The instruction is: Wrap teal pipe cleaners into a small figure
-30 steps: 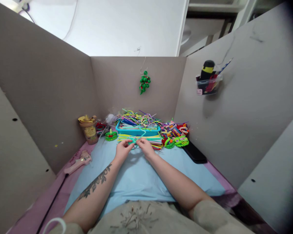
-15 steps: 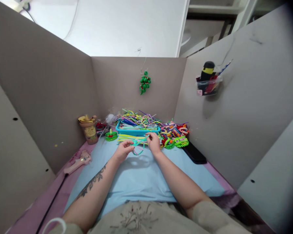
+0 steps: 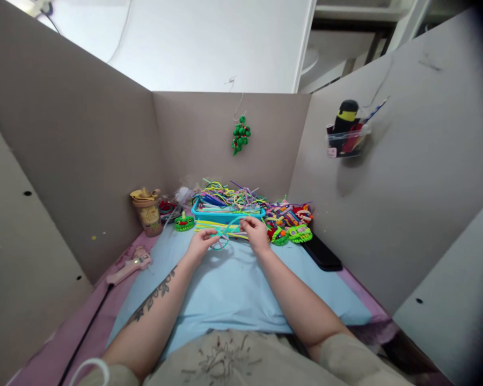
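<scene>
Between my hands, above the light blue cloth (image 3: 229,300), is a looped teal pipe cleaner (image 3: 226,244) with a pinkish-lilac strand beside it. My left hand (image 3: 202,244) pinches the loops at their left side. With thumb and fingertips closed, my right hand (image 3: 256,232) grips the teal strand's upper right end. Straight yellow and pale pipe cleaners (image 3: 209,225) lie just behind the hands. Farther back, a blue basket (image 3: 225,217) holds a tangled heap of coloured pipe cleaners (image 3: 229,199).
A pink glue gun (image 3: 129,268) and a tumbler (image 3: 148,217) stand at left. Green figures (image 3: 184,222) flank the basket, with more woven pieces (image 3: 300,234) at right beside a black phone-like slab (image 3: 321,253). A clear box of tools (image 3: 346,140) hangs on the right panel.
My hands have drawn slightly apart. The teal strand stretches farther toward my right hand, and the loop hanging below has shifted left and looks smaller.
</scene>
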`<state>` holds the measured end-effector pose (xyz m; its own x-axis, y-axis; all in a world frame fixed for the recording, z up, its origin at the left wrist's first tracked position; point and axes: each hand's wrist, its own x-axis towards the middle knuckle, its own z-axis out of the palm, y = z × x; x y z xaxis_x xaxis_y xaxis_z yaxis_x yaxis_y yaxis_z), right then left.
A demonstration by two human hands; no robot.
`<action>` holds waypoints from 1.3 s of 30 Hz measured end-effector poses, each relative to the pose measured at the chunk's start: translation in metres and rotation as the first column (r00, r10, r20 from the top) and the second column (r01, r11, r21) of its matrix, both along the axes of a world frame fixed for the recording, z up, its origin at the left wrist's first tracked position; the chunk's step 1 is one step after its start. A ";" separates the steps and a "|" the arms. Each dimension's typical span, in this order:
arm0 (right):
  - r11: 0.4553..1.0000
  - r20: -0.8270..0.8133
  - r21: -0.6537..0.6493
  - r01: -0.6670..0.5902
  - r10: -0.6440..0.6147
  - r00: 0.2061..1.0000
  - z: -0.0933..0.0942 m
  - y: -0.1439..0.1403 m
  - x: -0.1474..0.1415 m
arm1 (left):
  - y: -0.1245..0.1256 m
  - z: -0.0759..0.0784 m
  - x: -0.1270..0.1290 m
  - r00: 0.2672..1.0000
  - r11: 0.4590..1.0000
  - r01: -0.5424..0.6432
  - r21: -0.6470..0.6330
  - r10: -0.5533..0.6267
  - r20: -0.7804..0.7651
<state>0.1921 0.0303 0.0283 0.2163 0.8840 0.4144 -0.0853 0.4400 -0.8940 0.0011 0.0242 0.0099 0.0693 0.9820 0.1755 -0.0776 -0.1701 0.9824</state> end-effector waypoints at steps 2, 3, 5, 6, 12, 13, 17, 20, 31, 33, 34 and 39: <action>0.998 -0.031 -0.019 -0.059 0.059 0.998 0.000 -0.001 -0.003 | -0.001 0.000 0.000 1.000 1.000 0.020 0.000 -0.020 -0.005; 0.997 -0.048 -0.023 -0.079 0.078 0.996 -0.001 0.000 -0.004 | -0.001 0.000 0.000 0.999 1.000 0.031 -0.004 -0.031 -0.008; 0.995 -0.081 -0.027 -0.097 0.094 0.992 -0.002 0.001 -0.005 | -0.002 0.000 0.001 0.999 0.999 0.051 -0.009 -0.051 -0.019; 0.994 -0.097 -0.033 -0.105 0.102 0.990 -0.002 0.002 -0.005 | -0.003 0.001 0.002 0.998 0.998 0.062 -0.008 -0.062 -0.027; 0.941 -0.156 -0.215 -0.262 0.231 0.960 -0.005 0.006 -0.006 | -0.006 0.001 0.005 0.987 0.988 0.144 0.059 -0.139 -0.081; 0.931 -0.152 -0.241 -0.274 0.243 0.958 -0.005 0.005 -0.006 | -0.006 0.001 0.006 0.987 0.987 0.142 0.072 -0.135 -0.092; 0.914 -0.072 -0.283 -0.291 0.282 0.957 -0.008 0.003 -0.008 | -0.004 -0.002 0.006 0.987 0.983 0.147 0.111 -0.137 -0.089; 0.899 0.065 -0.280 -0.336 0.367 0.928 -0.011 0.000 -0.012 | -0.001 -0.005 0.005 0.990 0.982 0.135 0.129 -0.131 -0.045; 0.951 0.385 -0.160 -0.266 0.308 0.870 -0.013 -0.002 -0.018 | 0.001 -0.003 0.005 1.000 0.990 -0.016 0.138 0.018 -0.017; 0.960 0.450 -0.092 -0.265 0.277 0.849 -0.014 -0.003 -0.020 | -0.001 0.000 0.006 0.999 0.992 -0.045 0.121 0.043 0.019; 0.963 0.481 -0.046 -0.265 0.254 0.839 -0.015 -0.005 -0.021 | -0.002 0.002 0.006 0.998 0.992 -0.054 0.111 0.050 0.038; 0.953 0.626 0.248 -0.175 -0.020 0.779 -0.014 -0.017 -0.027 | -0.005 0.005 0.007 0.990 0.994 -0.081 0.067 0.072 0.125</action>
<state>0.1647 0.0132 0.0139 -0.2355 0.7128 0.6607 0.3946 0.6913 -0.6053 0.0076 0.0192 0.0149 -0.0320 0.9682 0.2480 -0.1801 -0.2497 0.9514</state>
